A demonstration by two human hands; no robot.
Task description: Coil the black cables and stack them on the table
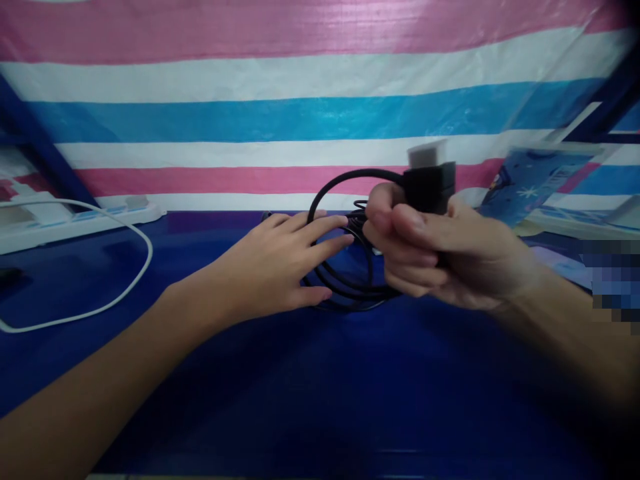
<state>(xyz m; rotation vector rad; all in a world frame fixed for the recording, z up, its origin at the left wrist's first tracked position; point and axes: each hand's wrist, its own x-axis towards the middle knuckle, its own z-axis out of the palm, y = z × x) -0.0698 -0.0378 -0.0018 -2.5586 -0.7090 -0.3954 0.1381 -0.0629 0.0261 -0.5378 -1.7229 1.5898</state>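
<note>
My right hand (pixel 425 247) is closed around a black cable plug (pixel 430 187), raised above the table. The plug's silvery metal end points up and is blurred, so its exact type is unclear. From the plug a black cable (pixel 345 175) arcs left and down into loose coils on the blue tabletop. My left hand (pixel 280 263) is open, fingers spread and pointing right, over the left side of these coils. Whether its fingertips press on the cable cannot be made out. Part of the coil lies hidden behind both hands.
On the left, a white power strip (pixel 125 215) holds a white charger (pixel 47 210), and a white cord (pixel 150 250) loops across the blue table (pixel 300 393). A blue printed packet (pixel 535 183) stands at the back right. A striped sheet (pixel 300 120) hangs behind.
</note>
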